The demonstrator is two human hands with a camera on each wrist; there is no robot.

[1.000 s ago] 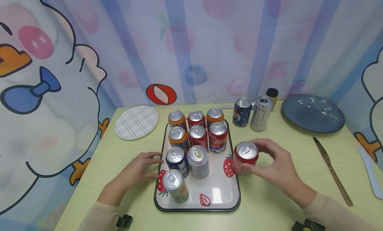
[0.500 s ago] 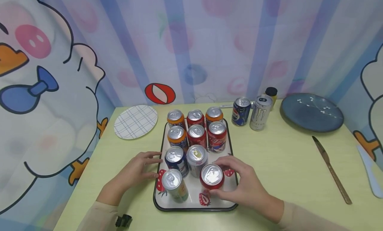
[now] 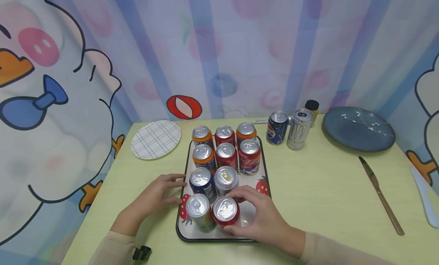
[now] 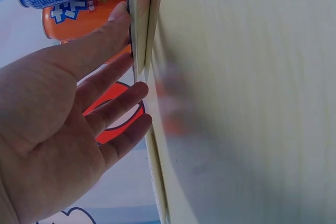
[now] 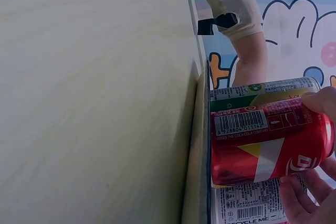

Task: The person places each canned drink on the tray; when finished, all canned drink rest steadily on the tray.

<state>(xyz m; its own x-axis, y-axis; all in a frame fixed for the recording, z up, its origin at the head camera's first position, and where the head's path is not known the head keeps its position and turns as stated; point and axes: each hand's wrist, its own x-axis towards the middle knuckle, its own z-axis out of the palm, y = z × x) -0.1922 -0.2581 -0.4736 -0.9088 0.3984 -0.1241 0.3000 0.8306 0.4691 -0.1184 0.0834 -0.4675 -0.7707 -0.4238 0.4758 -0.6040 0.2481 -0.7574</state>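
Note:
A red Coca-Cola can [image 3: 225,211] stands in the front row of a strawberry-patterned tray [image 3: 252,181], beside a slim pale-green can [image 3: 201,215]. My right hand [image 3: 264,221] grips this red can between thumb and fingers; in the right wrist view the can [image 5: 273,145] is upright on the tray, close against the green one. Behind it is a silver can [image 3: 226,181], with a dark blue can [image 3: 201,185] to its left. My left hand [image 3: 157,192] rests its spread fingertips against the tray's left edge, seen also in the left wrist view, where the hand [image 4: 63,98] holds nothing.
Several orange and red cans [image 3: 226,156] fill the tray's back rows. Behind right stand a Pepsi can [image 3: 277,129], a Monster can [image 3: 299,131] and a black-capped bottle [image 3: 312,108]. A checked plate [image 3: 156,140], dark plate [image 3: 358,129] and knives [image 3: 380,194] lie around.
My right hand has carried the red can from the tray's right side leftward into the front row beside the green can. The left hand has stayed at the tray's left edge.

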